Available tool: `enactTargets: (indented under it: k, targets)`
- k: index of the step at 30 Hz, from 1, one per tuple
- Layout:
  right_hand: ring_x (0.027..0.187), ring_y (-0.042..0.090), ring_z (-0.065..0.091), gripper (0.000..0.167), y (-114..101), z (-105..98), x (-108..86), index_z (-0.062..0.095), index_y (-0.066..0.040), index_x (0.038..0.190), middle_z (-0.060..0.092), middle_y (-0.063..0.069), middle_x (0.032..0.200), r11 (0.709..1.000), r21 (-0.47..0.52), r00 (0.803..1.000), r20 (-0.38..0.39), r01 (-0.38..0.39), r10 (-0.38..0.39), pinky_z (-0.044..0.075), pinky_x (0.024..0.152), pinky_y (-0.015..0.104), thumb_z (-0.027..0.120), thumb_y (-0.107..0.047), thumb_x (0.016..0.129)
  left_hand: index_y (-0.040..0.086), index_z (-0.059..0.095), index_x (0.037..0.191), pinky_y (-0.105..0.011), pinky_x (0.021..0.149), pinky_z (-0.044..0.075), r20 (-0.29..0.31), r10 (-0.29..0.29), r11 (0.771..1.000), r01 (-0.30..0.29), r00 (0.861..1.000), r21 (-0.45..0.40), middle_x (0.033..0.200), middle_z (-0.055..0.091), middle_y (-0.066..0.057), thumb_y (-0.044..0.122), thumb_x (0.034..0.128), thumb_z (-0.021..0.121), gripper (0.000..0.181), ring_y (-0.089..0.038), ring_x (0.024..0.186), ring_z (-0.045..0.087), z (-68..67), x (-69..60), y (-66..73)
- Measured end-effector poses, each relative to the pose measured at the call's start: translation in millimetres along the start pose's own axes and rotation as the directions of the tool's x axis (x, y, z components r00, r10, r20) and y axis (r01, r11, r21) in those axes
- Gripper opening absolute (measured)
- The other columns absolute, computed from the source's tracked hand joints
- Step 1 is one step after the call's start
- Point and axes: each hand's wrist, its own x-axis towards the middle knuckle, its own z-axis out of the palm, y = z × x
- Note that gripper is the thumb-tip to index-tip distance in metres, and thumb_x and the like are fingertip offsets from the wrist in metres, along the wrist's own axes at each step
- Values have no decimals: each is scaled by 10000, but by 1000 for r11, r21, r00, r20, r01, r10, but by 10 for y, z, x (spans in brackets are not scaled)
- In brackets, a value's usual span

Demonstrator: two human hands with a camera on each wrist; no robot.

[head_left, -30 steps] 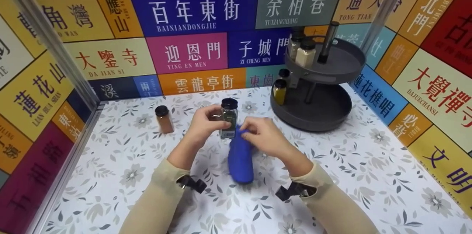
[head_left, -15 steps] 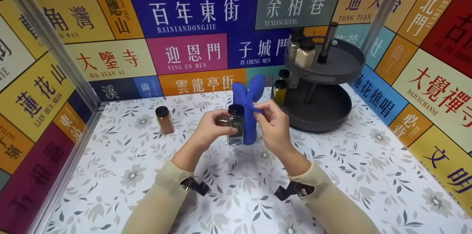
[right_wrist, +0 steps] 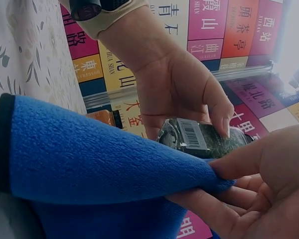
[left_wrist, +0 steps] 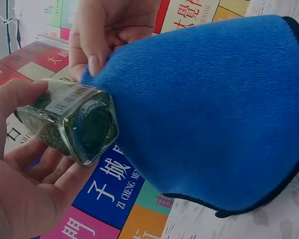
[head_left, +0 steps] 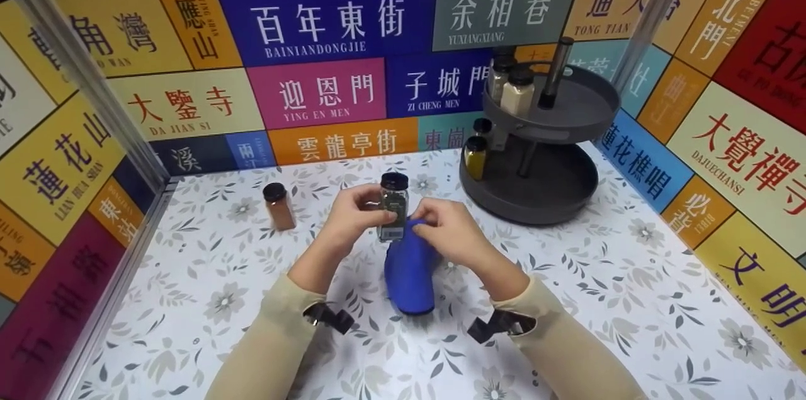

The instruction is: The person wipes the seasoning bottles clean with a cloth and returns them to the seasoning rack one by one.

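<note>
A black-capped jar (head_left: 394,203) is held by the left hand (head_left: 354,218), and a blue cloth (head_left: 409,274) is pinched beside it by the right hand (head_left: 452,231). A brown-filled jar (head_left: 281,211) is set on the floral bench (head_left: 189,331); other jars (head_left: 517,96) are carried by a two-tier rack (head_left: 560,189).

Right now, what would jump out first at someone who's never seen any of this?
Probably the bright, many-coloured signs covering the walls behind and beside the flowered table. Next comes the vivid blue cloth hanging from the right hand, beside the black-capped glass jar in the left hand. The dark two-tier stand, holding more jars, stands at the table's far right.
</note>
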Motion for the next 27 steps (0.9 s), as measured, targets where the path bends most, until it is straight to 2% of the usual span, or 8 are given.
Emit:
enactTargets:
  k: [3, 6, 10, 13, 17, 20, 22, 27]
  targets:
    - [712, 108, 657, 82, -31, 4, -13, 755, -77, 995, 782, 38, 847, 996, 69, 990, -135, 51, -41, 534, 669, 242, 714, -32, 941, 0, 745, 1103, -286, 792, 623, -5, 1, 1000, -1, 1000, -12, 946, 733, -1, 14, 788, 799, 320, -141, 848, 735, 3, -1, 7]
    - [893, 150, 745, 87, -57, 3, -28, 739, -31, 1035, 821, 113, 1035, 974, 152, 952, -282, 168, -120, 587, 781, 232, 708, 7, 964, 9, 749, 1071, -294, 788, 626, -6, -5, 1000, 5, 1000, -12, 920, 725, 5, 13, 776, 805, 300, -140, 836, 735, 15, 0, 8]
    - [1058, 194, 771, 97, -59, -2, -39, 714, 11, 1061, 801, 157, 1158, 945, 182, 912, -361, 272, -193, 615, 846, 224, 689, 48, 975, 22, 745, 1033, -303, 790, 634, 5, -26, 1000, 26, 1000, -10, 906, 719, 14, 12, 762, 806, 278, -142, 836, 739, 37, 12, 2]
    - [913, 152, 756, 97, -52, -11, -35, 720, -18, 1051, 817, 119, 1077, 964, 138, 936, -304, 228, -178, 592, 761, 208, 692, 31, 973, 22, 750, 1044, -297, 791, 633, -3, -37, 999, 37, 999, -26, 913, 726, 15, 8, 761, 802, 288, -139, 843, 745, 27, 23, -14]
    - [652, 120, 587, 88, -26, 0, -16, 737, -75, 1008, 770, 60, 852, 996, 17, 994, -75, 86, -85, 489, 602, 241, 697, -23, 950, -2, 748, 1108, -285, 792, 626, -23, -24, 999, 23, 999, -34, 948, 740, 3, 6, 766, 805, 346, -137, 863, 743, -17, 5, -1]
    - [651, 105, 576, 83, -13, 33, -2, 746, -92, 994, 743, 39, 830, 998, -50, 999, 41, 30, -28, 488, 614, 264, 701, -56, 934, -18, 736, 1158, -285, 796, 624, -23, -2, 1000, 1, 1000, -25, 981, 738, -8, 7, 779, 809, 387, -147, 875, 733, -44, -16, 30]
    - [679, 99, 603, 80, -9, 52, 6, 746, -86, 1000, 768, 48, 853, 999, -34, 1000, 22, 17, -16, 504, 647, 274, 704, -62, 936, -12, 735, 1167, -284, 795, 622, -23, 10, 1000, -10, 1000, -14, 990, 731, -11, 16, 787, 813, 388, -150, 869, 722, -54, -21, 38]
    - [759, 124, 659, 95, -23, 41, 5, 735, -39, 1038, 810, 113, 968, 987, 128, 970, -233, 98, -66, 544, 725, 243, 703, -3, 956, 9, 743, 1098, -283, 801, 620, 9, 17, 1000, -17, 1000, -1, 958, 732, 2, 29, 788, 814, 319, -137, 848, 720, -30, -6, 13]
